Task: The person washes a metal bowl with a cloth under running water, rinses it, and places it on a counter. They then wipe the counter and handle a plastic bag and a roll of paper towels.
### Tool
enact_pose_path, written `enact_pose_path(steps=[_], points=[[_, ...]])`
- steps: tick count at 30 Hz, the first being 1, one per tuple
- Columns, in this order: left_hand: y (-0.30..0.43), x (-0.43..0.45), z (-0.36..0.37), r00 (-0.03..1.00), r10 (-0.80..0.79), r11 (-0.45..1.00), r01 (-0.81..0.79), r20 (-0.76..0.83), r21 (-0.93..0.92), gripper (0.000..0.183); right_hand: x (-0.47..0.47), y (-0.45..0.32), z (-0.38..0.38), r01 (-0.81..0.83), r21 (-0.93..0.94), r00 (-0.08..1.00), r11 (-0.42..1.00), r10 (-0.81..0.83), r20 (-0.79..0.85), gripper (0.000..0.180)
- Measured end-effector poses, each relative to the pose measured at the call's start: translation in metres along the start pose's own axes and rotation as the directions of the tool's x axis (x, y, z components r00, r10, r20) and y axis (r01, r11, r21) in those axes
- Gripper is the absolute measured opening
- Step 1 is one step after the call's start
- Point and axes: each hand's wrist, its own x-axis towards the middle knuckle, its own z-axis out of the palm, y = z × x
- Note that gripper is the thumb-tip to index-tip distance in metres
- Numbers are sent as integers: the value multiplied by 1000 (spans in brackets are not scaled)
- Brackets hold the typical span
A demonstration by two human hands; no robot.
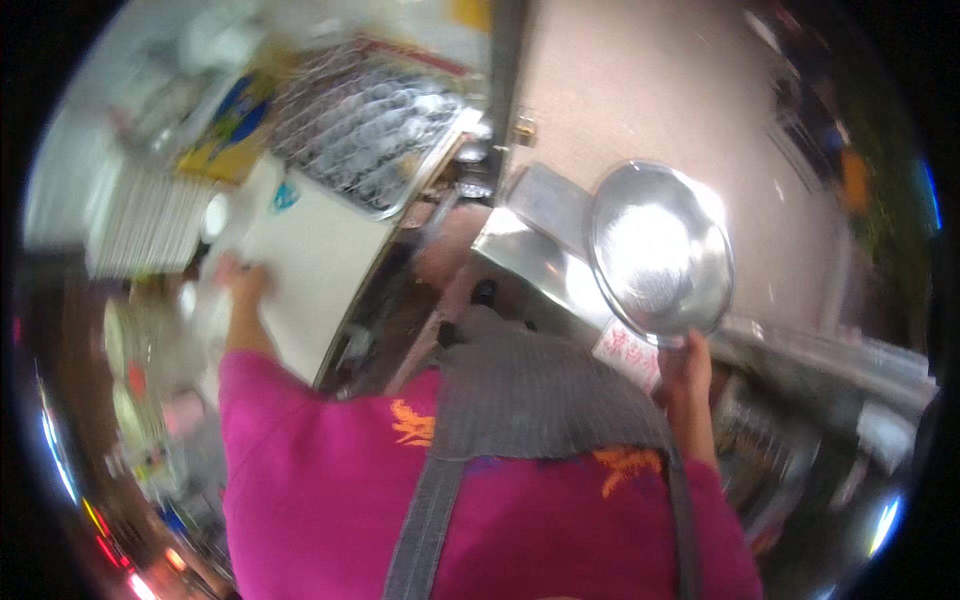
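My right hand (688, 360) grips the near rim of a round, shiny metal bowl (652, 247). The bowl is beside a grey flat-sided object (551, 202) and above a shiny metal surface (547, 274). A white card with red handwriting (628, 351) shows just below the bowl. On the other side, my left hand (244, 276) is stretched out over a white tabletop (315, 262); it is blurred, and whether it holds anything cannot be told.
A metal tray of rounded pieces, blurred (367, 127), lies beyond the white tabletop, beside a yellow and blue package (229, 127). A stack of thin white items (150, 217) stands at the left. A pale flat surface (660, 90) extends beyond the bowl.
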Motion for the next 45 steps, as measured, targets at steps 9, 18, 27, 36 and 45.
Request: enact_pose_path(steps=[9, 18, 27, 36, 45], points=[[23, 27, -19, 991, -133, 847, 126, -24, 516, 48, 4, -26, 16, 156, 132, 947, 979, -110, -301, 20], [162, -111, 155, 772, 241, 967, -243, 588, -76, 39, 69, -65, -4, 142, 224, 896, 964, -29, -442, 27], [365, -141, 271, 419, 279, 922, -368, 864, -119, 32, 176, -157, -22, 113, 273, 926, 955, -2, -377, 22], [450, -89, 332, 385, 244, 898, -436, 890, -58, 29, 254, -204, -39, 99, 378, 931, 920, 48, -361, 29], [513, -16, 498, 282, 331, 818, -561, 901, -125, 32, 344, -212, -60, 259, 449, 863, 855, 3, -504, 22]])
